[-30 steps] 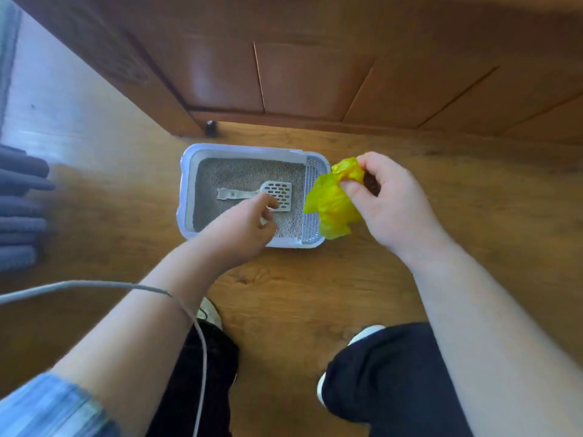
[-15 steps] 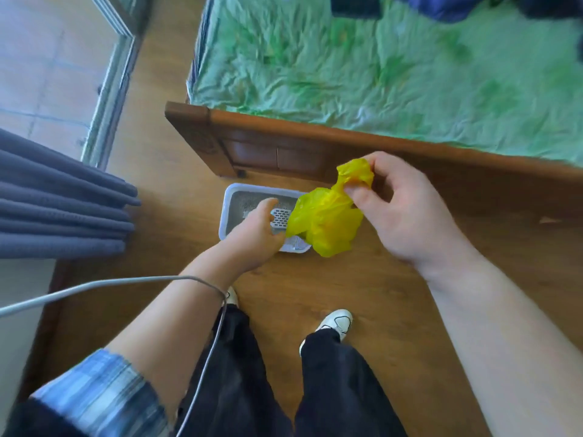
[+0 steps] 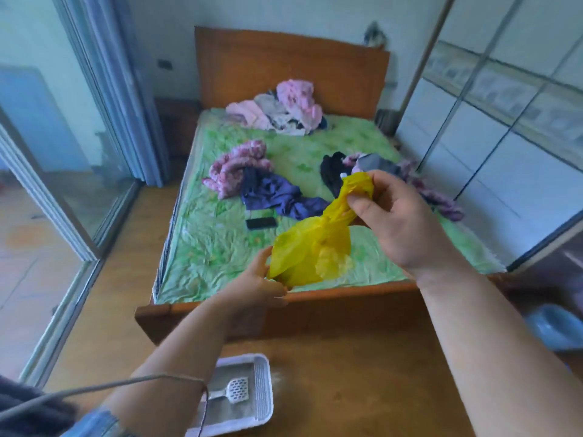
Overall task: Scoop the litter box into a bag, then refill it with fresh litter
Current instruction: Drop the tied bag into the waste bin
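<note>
- Lifted over the bed [image 3: 220,241] since a second ago: yellow bag [image 3: 312,250]; litter box [image 3: 262,389] now low on the floor
- Pinched by right hand [image 3: 400,222] fingers [image 3: 362,205]: twisted bag top; gripped by left hand [image 3: 252,285]: bottom edge
- Getting-ready step, no scooping yet; next needs bag mouth pulled open, then scoop [image 3: 235,389] picked up
- Hidden by left arm: part of box

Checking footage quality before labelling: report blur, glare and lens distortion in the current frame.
Head view: the wide-angle lens bows the glass door frame and tiled wall; the glass carries reflections; the clothes look soft; the yellow bag is clear; the left forearm hides part of the litter box.
</note>
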`<control>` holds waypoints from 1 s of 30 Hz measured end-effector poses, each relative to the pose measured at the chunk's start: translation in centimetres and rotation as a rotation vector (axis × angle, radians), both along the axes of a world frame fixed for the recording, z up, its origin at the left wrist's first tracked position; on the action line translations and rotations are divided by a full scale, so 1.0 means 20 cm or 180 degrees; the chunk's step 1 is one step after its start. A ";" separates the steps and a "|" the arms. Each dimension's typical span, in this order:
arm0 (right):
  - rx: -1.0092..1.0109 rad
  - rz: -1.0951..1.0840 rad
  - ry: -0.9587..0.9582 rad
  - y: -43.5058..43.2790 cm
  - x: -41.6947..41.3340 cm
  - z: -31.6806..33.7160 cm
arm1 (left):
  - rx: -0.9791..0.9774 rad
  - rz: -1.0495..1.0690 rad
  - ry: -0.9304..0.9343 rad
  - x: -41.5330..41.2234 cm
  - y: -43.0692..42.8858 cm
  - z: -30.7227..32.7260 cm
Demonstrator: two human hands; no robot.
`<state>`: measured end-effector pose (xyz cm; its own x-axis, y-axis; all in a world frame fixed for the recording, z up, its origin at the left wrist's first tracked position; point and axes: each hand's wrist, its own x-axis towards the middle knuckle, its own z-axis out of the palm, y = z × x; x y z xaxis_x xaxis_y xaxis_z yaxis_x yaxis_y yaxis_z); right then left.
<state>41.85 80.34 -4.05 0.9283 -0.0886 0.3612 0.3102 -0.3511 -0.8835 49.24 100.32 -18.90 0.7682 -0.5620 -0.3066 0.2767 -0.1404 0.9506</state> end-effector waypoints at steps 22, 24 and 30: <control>-0.0315 -0.2071 -0.0249 -1.73 -0.77 0.56 | -0.0236 -0.1205 -0.0310 -0.39 -2.00 0.57; -0.0302 -0.2166 -0.0244 -1.87 -0.80 0.60 | -0.0240 -0.1331 -0.0296 -0.44 -2.17 0.59; -0.0347 -0.2480 -0.0263 -2.28 -0.86 0.64 | -0.0217 -0.1757 -0.0491 -0.49 -2.67 0.60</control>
<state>24.57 34.71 8.78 0.5833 -0.6623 0.4702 0.0025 -0.5774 -0.8164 39.50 46.98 -6.99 0.3884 -0.9069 -0.1632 0.0371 -0.1615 0.9862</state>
